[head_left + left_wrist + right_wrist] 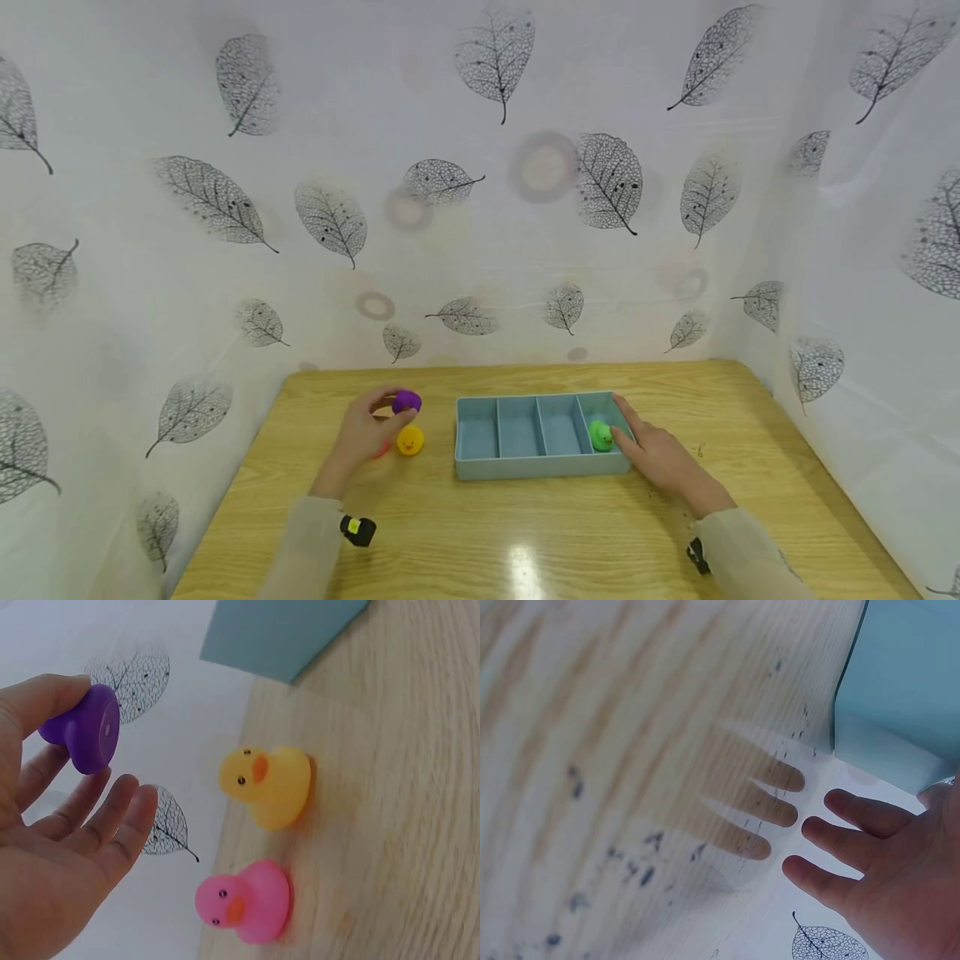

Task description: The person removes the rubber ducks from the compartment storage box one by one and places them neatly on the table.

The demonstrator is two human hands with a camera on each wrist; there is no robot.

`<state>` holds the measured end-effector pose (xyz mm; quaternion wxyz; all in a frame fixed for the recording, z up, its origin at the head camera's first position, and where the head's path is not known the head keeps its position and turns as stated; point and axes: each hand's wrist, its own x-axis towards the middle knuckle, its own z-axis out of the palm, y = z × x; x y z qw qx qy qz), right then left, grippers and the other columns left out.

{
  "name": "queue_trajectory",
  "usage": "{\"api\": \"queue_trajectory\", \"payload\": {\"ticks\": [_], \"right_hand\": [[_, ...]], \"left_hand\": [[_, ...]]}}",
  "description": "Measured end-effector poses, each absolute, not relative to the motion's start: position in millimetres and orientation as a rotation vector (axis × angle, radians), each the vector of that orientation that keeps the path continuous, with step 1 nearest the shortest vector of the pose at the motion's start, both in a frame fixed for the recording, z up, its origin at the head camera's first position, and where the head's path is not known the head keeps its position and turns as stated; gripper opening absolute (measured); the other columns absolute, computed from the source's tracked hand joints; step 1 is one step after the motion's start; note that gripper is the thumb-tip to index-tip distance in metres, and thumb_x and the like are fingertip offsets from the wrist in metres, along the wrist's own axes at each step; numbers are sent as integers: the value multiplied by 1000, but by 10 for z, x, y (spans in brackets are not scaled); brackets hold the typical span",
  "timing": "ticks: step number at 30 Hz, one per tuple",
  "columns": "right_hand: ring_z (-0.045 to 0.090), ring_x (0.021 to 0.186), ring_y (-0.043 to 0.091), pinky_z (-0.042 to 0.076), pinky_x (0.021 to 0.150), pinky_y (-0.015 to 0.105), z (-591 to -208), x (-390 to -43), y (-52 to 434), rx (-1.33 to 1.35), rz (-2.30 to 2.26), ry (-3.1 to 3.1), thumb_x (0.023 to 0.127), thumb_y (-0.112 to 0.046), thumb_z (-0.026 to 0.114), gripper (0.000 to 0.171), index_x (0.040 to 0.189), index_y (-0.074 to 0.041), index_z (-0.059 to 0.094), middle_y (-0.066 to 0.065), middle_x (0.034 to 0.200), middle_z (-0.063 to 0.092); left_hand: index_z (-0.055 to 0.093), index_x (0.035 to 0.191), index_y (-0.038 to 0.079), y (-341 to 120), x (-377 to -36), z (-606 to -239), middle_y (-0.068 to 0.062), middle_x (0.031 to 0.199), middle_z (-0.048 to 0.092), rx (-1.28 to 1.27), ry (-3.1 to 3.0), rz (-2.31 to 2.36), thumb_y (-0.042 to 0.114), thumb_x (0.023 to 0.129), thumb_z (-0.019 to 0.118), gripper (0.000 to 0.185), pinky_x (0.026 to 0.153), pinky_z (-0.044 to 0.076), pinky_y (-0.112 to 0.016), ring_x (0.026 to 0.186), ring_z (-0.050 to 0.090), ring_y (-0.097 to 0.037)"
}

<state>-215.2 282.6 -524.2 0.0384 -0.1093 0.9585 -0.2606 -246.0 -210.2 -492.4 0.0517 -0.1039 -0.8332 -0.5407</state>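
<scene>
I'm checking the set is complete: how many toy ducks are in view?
4: the purple duck in the left hand, the yellow duck and pink duck on the table, and the green duck in the rightmost compartment of the tray.

A free lane runs between the yellow duck [410, 440] and tray [543, 467], continuing along the near counter [435, 525]. Three left compartments [520, 429] open upward; the green duck [601, 435] obstructs the right one, the right hand [660, 456] the tray's right end, the curtain [450, 258] the far side.
</scene>
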Motion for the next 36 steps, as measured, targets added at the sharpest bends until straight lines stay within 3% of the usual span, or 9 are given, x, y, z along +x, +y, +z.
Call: {"api": "queue_trajectory", "payload": {"ticks": [21,29,36], "right_hand": [[56,132,58,44,109,71,-5281,-2171,2839,-342,-789,2945,113,-54,32,72,171,-19,10,37,154,47],[56,131,59,45,108,72,-5277,-2169,2838,-344,-787,2943,113,-54,32,72,171,-18,10,38,153,48],[55,132,59,44,109,72,-5285,-2173,2844,-336,-797,2942,113,-55,32,72,171,-18,10,38,154,47]], "left_hand": [[69,135,8,-2615,-2338,-5013,-17,131,72,-105,-2575,-1488,27,96,79,44,86,55,-20,119,68,-34],[70,132,4,-2759,-2289,-5107,-20,131,72,-115,-2525,-1493,19,96,80,40,86,55,-14,105,64,2],[70,133,6,-2878,-2239,-5160,-20,132,71,-103,-2529,-1464,20,96,79,41,84,56,-15,109,68,-13]]}}
